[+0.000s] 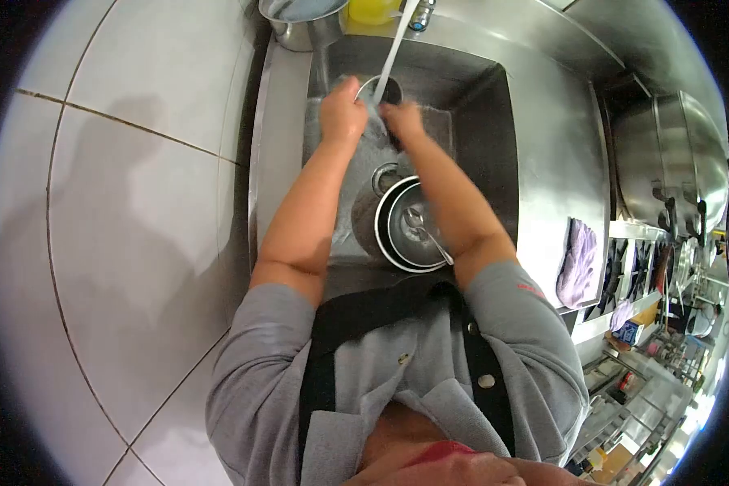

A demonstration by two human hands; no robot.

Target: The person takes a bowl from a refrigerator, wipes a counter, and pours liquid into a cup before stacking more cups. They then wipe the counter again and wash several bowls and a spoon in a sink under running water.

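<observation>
My left hand (344, 116) is closed on the edge of a round metal bowl (392, 87) near the far side of the sink (482, 121). White water (390, 61) runs from above into the bowl. My right hand (402, 121) is at the bowl's near right edge, blurred, its fingers curled. Something dark lies under those fingers; I cannot make out what it is. Nearer to me, a dark pan with a pale rim (383, 243) stands in the sink. Inside it sits a smaller metal bowl (409, 243) holding a spoon (433, 240).
A metal pot (304, 31) and a yellow container (373, 10) stand behind the sink. On the right counter (555, 121) lies a purple cloth (577, 263). Large steel pots (672, 162) and a stove (620, 271) are farther right. A tiled wall (146, 202) borders the left.
</observation>
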